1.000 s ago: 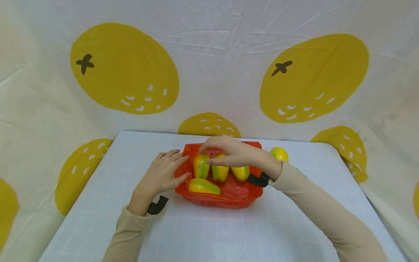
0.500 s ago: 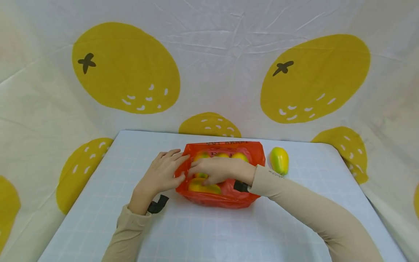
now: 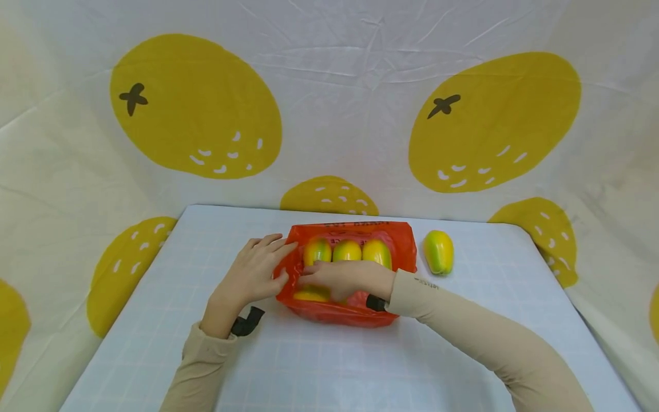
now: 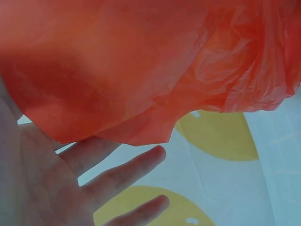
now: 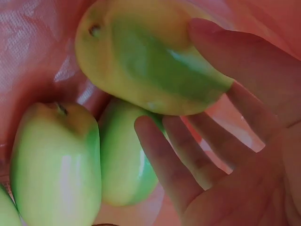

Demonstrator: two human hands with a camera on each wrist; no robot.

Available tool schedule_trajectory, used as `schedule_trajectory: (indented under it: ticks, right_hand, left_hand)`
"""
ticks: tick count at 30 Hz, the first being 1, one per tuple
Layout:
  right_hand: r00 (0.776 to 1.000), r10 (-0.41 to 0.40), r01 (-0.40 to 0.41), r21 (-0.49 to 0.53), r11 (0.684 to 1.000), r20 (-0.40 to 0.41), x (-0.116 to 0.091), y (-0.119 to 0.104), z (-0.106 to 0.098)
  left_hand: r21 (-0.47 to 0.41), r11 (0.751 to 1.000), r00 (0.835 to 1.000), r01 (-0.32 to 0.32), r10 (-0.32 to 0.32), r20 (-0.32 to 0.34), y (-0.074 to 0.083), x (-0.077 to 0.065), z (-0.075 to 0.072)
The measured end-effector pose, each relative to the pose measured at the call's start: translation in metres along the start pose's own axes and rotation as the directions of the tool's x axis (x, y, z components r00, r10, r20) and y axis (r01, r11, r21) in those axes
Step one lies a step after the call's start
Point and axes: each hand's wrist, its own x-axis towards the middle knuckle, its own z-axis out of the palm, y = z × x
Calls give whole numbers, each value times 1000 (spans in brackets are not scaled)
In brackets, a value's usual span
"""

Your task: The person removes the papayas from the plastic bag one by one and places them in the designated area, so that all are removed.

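Note:
A red plastic bag (image 3: 309, 232) lies with its mouth spread open in the middle of the table. Three yellow-green mangoes stand in a row inside: a left one (image 3: 317, 252), a middle one (image 3: 347, 250) and a right one (image 3: 377, 252). My right hand (image 3: 350, 277) reaches in and grips a fourth, sideways mango (image 5: 150, 56) by one end, thumb on one side and fingers on the other. At the bag's left edge is my left hand (image 3: 257, 269), fingers spread and fairly straight; the left wrist view shows the red film partly covering them.
Another yellow-green mango (image 3: 439, 252) lies on the table just right of the bag. The white table (image 3: 319, 366) backs onto a pale cloth (image 3: 345, 114) printed with large yellow fruit.
My right hand has come down from above the back mangoes to the front one, which has shifted slightly left. My left hand stays at the bag's left edge.

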Motion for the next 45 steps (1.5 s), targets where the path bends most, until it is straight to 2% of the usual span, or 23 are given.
schedule_trajectory:
  ticks: [6, 18, 31, 38, 45]
  right_hand:
    - [999, 20, -19, -26, 999, 26, 0, -2, 5]
    - [998, -9, 14, -81, 997, 56, 0, -5, 5]
    - [999, -42, 44, -84, 996, 29, 2, -2, 6]
    - [999, -11, 12, -49, 999, 31, -1, -4, 1]
    - [997, 1, 5, -84, 996, 74, -1, -3, 5]
  left_hand:
    - [-6, 1000, 1000, 5, -5, 2, 0, 0, 1]
    - [-3, 1000, 1000, 1, -1, -2, 0, 0, -1]
    - [-1, 1000, 1000, 4, -4, 3, -1, 0, 0]
    - [-6, 1000, 1000, 9, -9, 8, 0, 0, -1]
    - [-4, 1000, 1000, 0, 0, -1, -1, 0, 0]
